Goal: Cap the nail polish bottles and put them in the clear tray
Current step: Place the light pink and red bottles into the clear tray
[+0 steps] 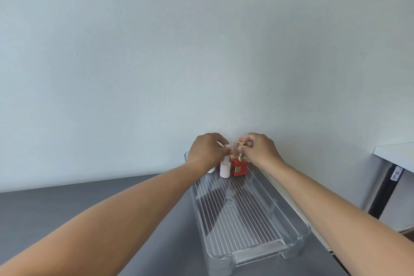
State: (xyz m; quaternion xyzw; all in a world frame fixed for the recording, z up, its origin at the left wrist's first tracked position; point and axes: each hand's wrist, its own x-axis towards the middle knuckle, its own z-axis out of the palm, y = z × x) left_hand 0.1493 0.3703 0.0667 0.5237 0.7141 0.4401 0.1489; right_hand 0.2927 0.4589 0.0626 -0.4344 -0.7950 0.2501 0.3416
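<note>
Upright at far end of clear ribbed plastic tray, red square bottle beside pale pink round bottle, right hand pinching gold cap over the red, left hand pinching pale cap.

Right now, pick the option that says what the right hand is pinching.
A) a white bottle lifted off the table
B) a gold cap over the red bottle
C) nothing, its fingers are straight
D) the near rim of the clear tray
B: the right hand pinches a gold cap just above the gold neck of the red bottle, at the far end of the clear tray.
</note>
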